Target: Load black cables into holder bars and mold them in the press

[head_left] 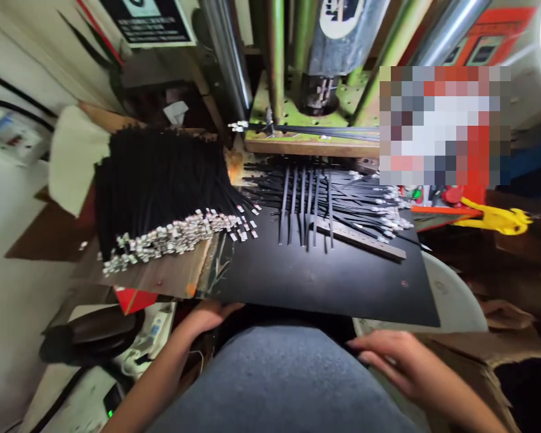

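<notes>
At the far left of my feed, a cream cloth (74, 156) lies behind a wooden board (162, 279) that carries a dense mass of black cables (157, 186). Their strands run from the upper left of the frame toward the centre and end in a ragged diagonal band of crimped metal terminals (171, 234), which looks orderly enough but not evenly aligned. At the lower left, the left hand (207, 319) sits at the front edge of a black board (342, 288), its fingers curled under that edge; I cannot tell whether they pinch it or only support it. The black board lies against the wooden board's right side, and its lower edge slants down to the right above a lap in blue jeans (279, 379). At mid-frame, a looser fan of black cables (306, 204) rests on the black board, with several strands pointing straight toward the lap and others running rightward to terminals near the board's right edge. A steel ruler (360, 239) lies across them, tilted down to the right, with bare black surface between it and the front edge. At the lower right, the right hand (388, 361) is open, its fingers spread and extended just below the board's edge, apart from the cables.
</notes>
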The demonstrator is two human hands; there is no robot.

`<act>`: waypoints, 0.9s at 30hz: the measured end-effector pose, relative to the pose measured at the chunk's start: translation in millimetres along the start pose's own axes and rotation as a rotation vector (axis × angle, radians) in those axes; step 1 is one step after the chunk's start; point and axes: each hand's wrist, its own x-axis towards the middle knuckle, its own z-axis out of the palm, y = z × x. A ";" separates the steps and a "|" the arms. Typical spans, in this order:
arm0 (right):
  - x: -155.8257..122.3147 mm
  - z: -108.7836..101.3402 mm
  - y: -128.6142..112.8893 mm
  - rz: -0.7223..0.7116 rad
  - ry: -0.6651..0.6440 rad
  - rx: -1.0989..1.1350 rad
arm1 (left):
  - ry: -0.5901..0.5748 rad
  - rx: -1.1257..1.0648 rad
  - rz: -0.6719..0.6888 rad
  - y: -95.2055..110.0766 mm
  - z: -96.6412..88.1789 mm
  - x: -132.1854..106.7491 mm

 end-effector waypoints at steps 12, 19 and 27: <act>94.7 -45.2 4.0 -0.372 0.593 -0.585 | -0.065 -0.172 0.231 9.8 -30.8 -73.2; 161.8 -21.4 -110.7 -0.395 0.180 -0.535 | 0.593 0.323 0.642 66.1 -124.5 -73.4; 270.2 -21.1 -180.5 -0.147 0.022 -0.648 | 0.935 0.723 0.787 87.0 -180.3 3.2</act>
